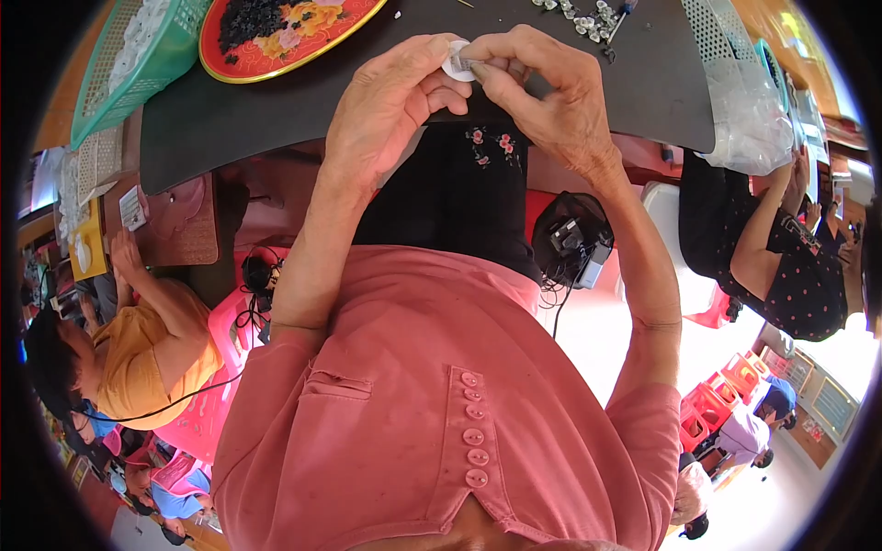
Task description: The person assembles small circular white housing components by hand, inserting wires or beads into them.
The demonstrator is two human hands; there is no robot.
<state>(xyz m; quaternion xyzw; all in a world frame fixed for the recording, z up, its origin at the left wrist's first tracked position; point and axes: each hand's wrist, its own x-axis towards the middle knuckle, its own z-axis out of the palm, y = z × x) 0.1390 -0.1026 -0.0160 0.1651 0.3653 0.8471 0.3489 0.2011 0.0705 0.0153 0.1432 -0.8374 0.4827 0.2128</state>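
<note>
Above the near edge of the dark table, a small white round piece [454, 64] is held up between my two hands. My left hand [390, 106] pinches its left side with thumb and forefinger, the other fingers curled below. At its right side, my right hand [556, 96] is closed in a pinch, thumb and forefinger against the piece. Whether a smaller part sits between those right fingertips is hidden.
A red floral tray [303, 64] with small black parts lies at the far left, beside a green basket [152, 69] of white pieces. Small clear parts [597, 23] and a thin tool [621, 18] lie far right, near a clear plastic bag [749, 129]. People sit on both sides.
</note>
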